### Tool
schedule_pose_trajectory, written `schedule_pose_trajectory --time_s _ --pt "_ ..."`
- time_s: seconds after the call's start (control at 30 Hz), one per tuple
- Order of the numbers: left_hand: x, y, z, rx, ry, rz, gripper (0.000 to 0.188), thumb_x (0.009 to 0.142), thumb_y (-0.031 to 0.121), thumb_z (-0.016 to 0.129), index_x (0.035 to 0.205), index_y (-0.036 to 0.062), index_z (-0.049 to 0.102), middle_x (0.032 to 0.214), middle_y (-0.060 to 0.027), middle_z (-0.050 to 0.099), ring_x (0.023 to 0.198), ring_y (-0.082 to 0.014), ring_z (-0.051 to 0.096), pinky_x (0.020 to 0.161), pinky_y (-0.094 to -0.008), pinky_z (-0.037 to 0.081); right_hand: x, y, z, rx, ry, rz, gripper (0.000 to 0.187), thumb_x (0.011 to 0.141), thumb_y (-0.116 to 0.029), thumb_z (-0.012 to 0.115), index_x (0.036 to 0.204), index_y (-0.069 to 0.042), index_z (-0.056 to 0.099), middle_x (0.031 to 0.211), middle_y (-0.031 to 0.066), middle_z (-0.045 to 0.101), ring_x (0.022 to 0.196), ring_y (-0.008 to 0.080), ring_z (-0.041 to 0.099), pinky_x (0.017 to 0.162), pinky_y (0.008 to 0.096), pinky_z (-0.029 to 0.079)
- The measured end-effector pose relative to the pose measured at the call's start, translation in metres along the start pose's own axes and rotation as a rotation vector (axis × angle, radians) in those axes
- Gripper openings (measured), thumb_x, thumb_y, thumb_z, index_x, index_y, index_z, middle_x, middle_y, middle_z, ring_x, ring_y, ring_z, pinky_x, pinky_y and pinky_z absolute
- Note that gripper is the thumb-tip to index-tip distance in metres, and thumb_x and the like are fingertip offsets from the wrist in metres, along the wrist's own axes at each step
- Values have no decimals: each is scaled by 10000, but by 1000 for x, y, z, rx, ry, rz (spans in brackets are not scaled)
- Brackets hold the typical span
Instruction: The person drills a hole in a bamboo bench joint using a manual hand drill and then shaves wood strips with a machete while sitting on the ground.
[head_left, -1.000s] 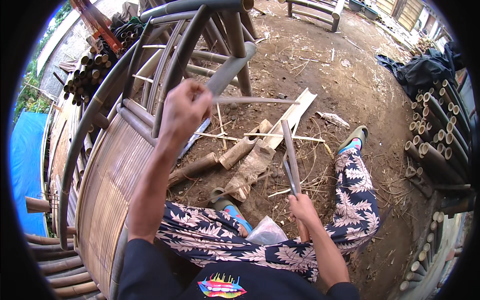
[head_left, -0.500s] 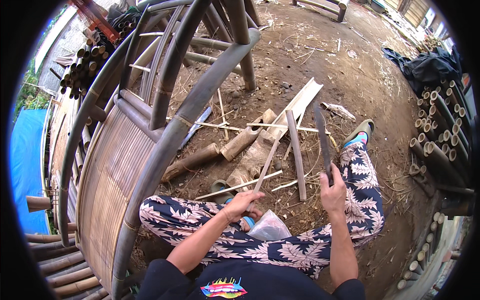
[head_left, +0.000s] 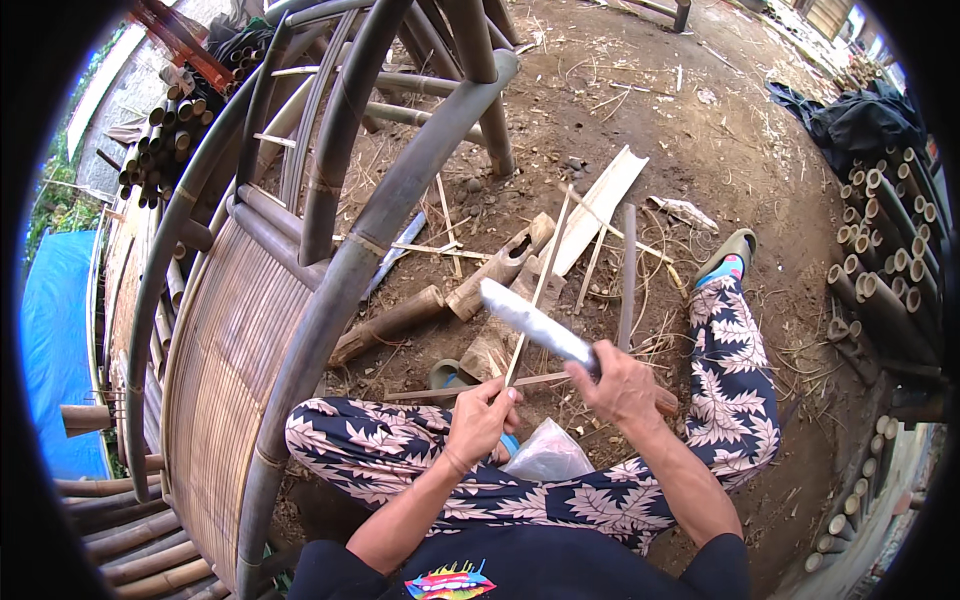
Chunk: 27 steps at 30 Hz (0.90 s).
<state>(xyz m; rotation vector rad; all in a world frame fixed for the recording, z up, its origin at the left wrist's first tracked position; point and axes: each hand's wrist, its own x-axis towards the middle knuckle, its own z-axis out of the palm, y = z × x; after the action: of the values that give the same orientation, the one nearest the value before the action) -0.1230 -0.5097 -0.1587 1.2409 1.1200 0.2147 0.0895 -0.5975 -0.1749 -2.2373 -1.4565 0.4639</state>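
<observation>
Between the thumb and fingers of my left hand (head_left: 478, 422), which is closed, stands a thin, pale bamboo strip (head_left: 547, 262), slanting up and away. My right hand (head_left: 625, 388) grips a large knife by its brown wooden handle (head_left: 666, 402). Its broad, bright knife blade (head_left: 540, 325) points up and left and crosses the strip in view; whether the two touch I cannot tell. Beneath them lies a pale wooden block (head_left: 492, 352). A darker bamboo slat (head_left: 628, 270) stands out just beyond my right hand. A clear plastic bag (head_left: 548, 455) rests between my legs.
A curved bamboo chair (head_left: 350, 250) rises close at my left. Bamboo tube pieces (head_left: 390, 328), a wide split bamboo piece (head_left: 600, 205) and loose strips lie ahead. Bamboo poles (head_left: 890, 240) are stacked at the right, near a dark cloth (head_left: 855, 125). A blue tarp (head_left: 65, 350) hangs far left.
The knife has swung from nearly upright to tilted leftward across the strip, my right hand turning inward. The strip in my left hand reaches further up. The darker slat has shifted right and stands straighter.
</observation>
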Motion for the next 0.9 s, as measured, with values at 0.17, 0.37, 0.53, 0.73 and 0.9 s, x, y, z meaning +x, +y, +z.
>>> schedule_pose_trajectory --time_s 0.17,0.37,0.53,0.73,0.9 --pt "-14 -2 -2 -12 144 190 198 985 118 588 1069 -45 664 772 18 594 607 -23 471 509 -203 383 -18 -29 26 59 -3 -196 588 924 -647 512 858 -64 555 692 146 634 627 301 672 544 428 536" --pt "-37 12 -6 -27 131 145 238 974 92 555 1156 -45 624 770 -69 555 535 -97 549 496 -262 454 3 -29 15 59 44 -71 592 939 -645 492 854 -60 537 639 134 617 564 321 654 509 458 514" --pt "-105 -10 -24 318 5 259 237 928 27 589 1149 -23 660 732 -92 570 685 -160 581 624 -299 466 57 43 -44 -20 81 260 696 938 -719 386 839 -58 580 644 185 629 616 364 660 582 477 512" --pt "-125 -28 -52 -152 -77 25 336 1027 145 490 1304 -22 578 737 -39 585 513 -68 471 484 -211 387 64 73 -95 60 290 368 718 962 -675 385 845 1 596 741 224 648 726 419 638 652 507 471" --pt "-39 49 -6 -403 -73 72 397 1050 157 457 1411 -6 479 723 -34 578 477 -54 436 421 -210 352 -8 -28 -31 104 89 -57 596 951 -643 469 867 -61 561 700 146 639 607 320 666 556 436 537"
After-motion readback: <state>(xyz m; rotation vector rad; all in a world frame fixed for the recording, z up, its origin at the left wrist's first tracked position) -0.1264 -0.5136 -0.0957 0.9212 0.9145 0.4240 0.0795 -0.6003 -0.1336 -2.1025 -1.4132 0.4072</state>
